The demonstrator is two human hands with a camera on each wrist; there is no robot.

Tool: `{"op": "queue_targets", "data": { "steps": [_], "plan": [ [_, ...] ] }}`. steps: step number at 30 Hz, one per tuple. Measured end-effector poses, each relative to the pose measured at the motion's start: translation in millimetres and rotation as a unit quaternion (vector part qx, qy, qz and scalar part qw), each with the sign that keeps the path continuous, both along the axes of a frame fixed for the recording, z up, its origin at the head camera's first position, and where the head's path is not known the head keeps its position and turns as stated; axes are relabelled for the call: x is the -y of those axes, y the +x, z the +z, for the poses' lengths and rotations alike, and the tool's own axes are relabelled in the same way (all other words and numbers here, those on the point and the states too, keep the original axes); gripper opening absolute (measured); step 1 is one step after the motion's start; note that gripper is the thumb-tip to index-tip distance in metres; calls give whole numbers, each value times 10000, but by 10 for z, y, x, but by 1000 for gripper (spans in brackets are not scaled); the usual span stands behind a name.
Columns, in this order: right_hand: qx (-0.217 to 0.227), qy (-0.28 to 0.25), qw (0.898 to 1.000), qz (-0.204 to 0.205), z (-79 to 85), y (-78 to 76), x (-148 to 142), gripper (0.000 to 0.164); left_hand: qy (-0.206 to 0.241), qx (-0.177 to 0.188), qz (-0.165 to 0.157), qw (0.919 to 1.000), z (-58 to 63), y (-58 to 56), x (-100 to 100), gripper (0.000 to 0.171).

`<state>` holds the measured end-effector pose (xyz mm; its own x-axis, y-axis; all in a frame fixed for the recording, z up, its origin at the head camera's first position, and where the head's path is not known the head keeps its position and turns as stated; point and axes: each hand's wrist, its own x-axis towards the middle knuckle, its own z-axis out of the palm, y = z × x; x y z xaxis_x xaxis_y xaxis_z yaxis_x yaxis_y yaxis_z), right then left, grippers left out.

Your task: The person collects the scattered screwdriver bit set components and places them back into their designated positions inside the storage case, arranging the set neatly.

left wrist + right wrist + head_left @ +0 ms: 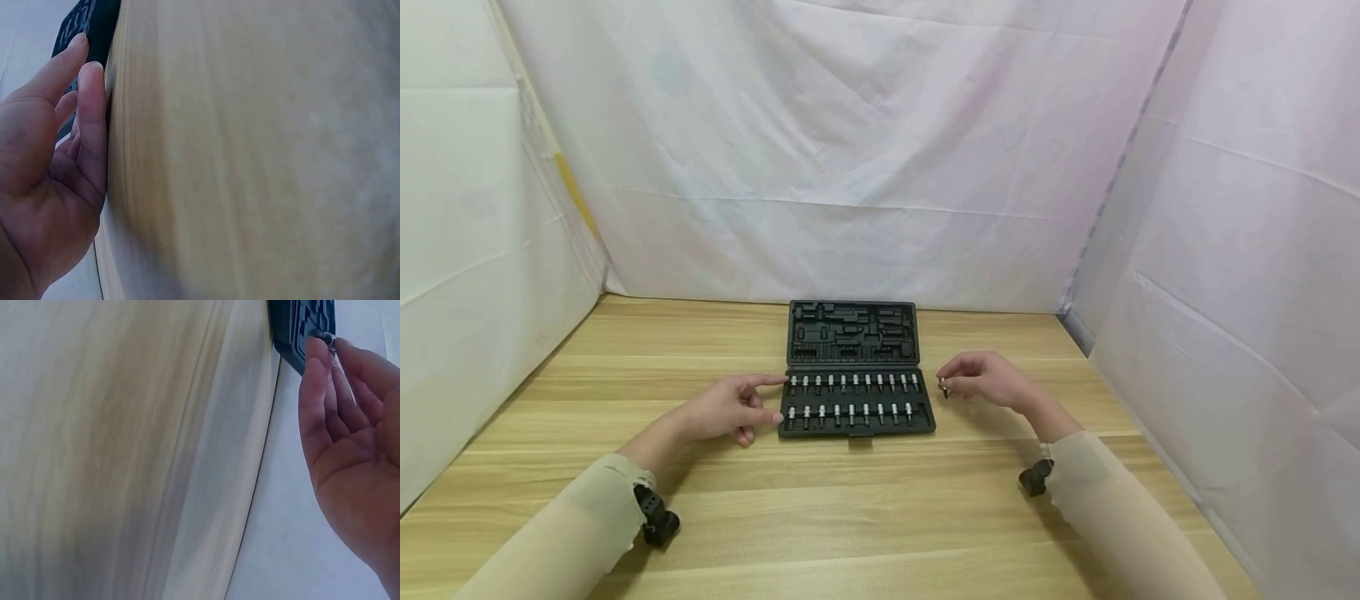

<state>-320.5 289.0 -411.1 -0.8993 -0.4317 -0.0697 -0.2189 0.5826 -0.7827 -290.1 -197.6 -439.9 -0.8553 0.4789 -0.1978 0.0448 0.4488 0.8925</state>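
Note:
A black socket case point(857, 427) lies opened flat on the table, with silver bit sockets point(852, 412) in two rows in its near half. The front row ends short of the case's right side. My left hand point(726, 410) is at the left edge, index finger stretched to the back row's end and thumb at the front corner. Just right of the case, my right hand point(992, 382) pinches one bit socket point(943, 386) between thumb and fingertips, above the table. In the right wrist view this bit socket point(325, 339) shows small at the fingertips.
The case's lid point(853, 333) leans back behind the sockets, with moulded recesses inside. A wooden table point(880, 517) spreads around it. White cloth point(850, 167) hangs behind and at both sides. Each wrist carries a small black camera point(658, 521).

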Motion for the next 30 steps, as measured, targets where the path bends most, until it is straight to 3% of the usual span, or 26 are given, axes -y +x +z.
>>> {"op": "queue_targets", "data": {
  "steps": [8,19,30],
  "plan": [
    [51,99,9999,28,-29,-6,132,22,-8,0,26,10000,-5,3,1,85],
    [-256,524,9980,247,-61,8,333,12,-58,-35,32,10000,-4,3,-2,85],
    [-149,964,9950,208,-83,-3,408,10,-65,-36,15,10000,-14,-4,-4,86]
  ]
}}
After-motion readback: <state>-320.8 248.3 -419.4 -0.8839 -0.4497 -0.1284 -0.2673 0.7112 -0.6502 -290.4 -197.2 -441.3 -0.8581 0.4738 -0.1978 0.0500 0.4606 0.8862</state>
